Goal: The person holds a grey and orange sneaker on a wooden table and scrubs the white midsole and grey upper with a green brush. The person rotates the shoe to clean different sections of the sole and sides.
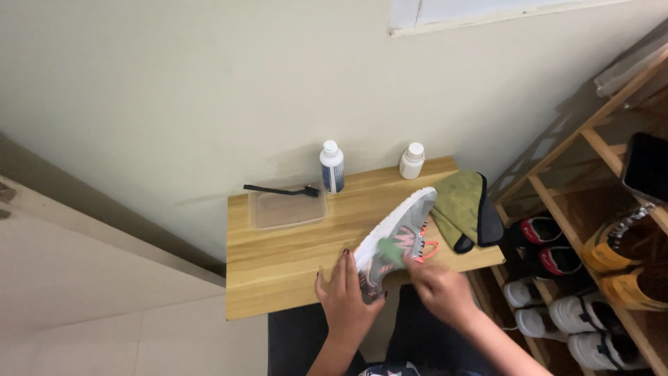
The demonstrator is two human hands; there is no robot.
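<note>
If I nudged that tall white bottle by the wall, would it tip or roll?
The bottle stands upright, tall and narrow, so a push near its cap would probably topple it. Its round body would then likely roll along the table. It looks like plastic, so probably light and unlikely to break. The tray beside it might stop it.

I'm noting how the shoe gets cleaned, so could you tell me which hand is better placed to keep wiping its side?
Probably the right hand: it holds a green cloth against the grey sneaker. The left hand grips the shoe's end on the wooden table, steadying it.
</note>
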